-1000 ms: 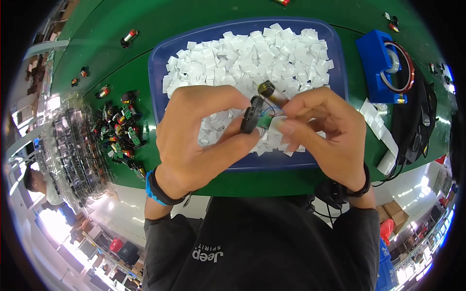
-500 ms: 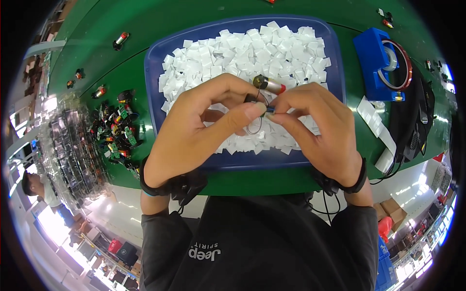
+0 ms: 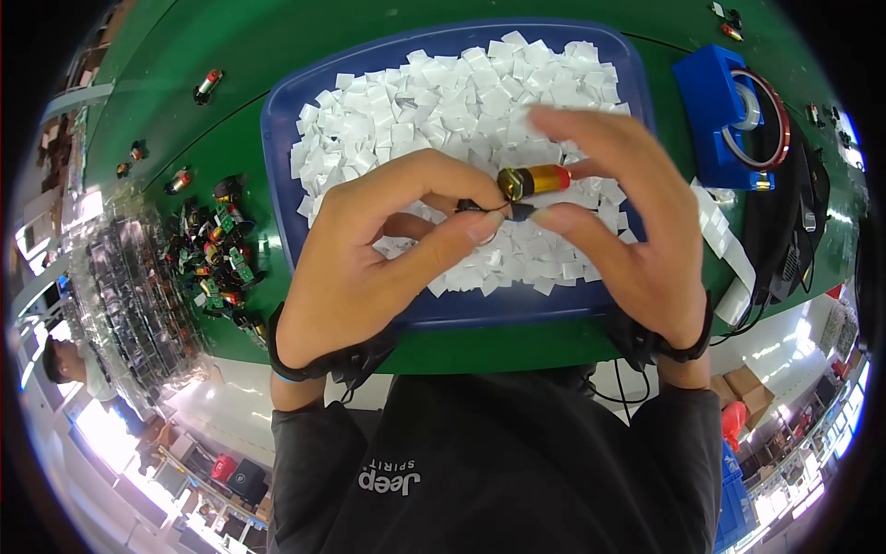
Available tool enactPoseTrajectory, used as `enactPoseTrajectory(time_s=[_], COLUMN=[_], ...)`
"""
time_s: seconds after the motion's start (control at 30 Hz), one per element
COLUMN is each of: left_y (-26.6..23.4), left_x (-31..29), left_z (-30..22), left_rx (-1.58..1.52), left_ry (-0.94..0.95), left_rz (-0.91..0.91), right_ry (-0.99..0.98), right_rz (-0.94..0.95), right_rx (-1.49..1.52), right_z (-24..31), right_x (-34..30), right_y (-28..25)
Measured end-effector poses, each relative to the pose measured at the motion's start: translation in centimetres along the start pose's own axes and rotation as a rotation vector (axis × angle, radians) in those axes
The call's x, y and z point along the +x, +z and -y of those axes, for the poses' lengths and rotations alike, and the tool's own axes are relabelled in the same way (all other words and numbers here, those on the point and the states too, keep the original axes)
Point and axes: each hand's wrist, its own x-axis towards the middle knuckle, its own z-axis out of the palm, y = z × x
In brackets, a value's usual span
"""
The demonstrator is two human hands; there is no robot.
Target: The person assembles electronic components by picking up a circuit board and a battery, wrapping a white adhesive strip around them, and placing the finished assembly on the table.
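Over a blue tray (image 3: 270,166) of loose white square pieces (image 3: 471,83), my left hand (image 3: 355,245) is closed in a pinch on thin dark wires. A small gold cylinder with a red end (image 3: 535,181), like a battery cell or motor, hangs at these wires just beyond the fingertips. Between the two thumbs shows a small dark piece (image 3: 520,212); its kind is hard to make out. My right hand (image 3: 646,222) is open, its thumb tip beside that dark piece. The raised index finger is blurred and apart from the thumb.
At left lies a heap of wired cylinders with green circuit boards (image 3: 217,245), beside plastic-wrapped stacked parts (image 3: 138,295). A blue tape dispenser (image 3: 706,120), a white label strip (image 3: 724,240) and a black bag (image 3: 784,235) are at right. Several single cylinders (image 3: 209,85) lie on the green table.
My right hand has opened, its index finger lifting away from the pinch. The cylinder has shifted slightly right and shows more fully. My left hand keeps its pinch.
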Motion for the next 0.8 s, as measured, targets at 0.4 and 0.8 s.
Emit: enactPoseTrajectory(time_s=[0.4, 0.8], left_y=[0.4, 0.0], left_x=[-0.3, -0.3], left_z=[-0.1, -0.7], left_rx=[-0.011, -0.460], left_ry=[-0.095, -0.219], left_rz=[0.000, 0.035], right_ry=[-0.176, -0.211], right_rz=[0.118, 0.027], right_rx=[0.064, -0.041], right_z=[0.0, 1.1], right_x=[-0.4, -0.5], right_y=[-0.4, 0.4])
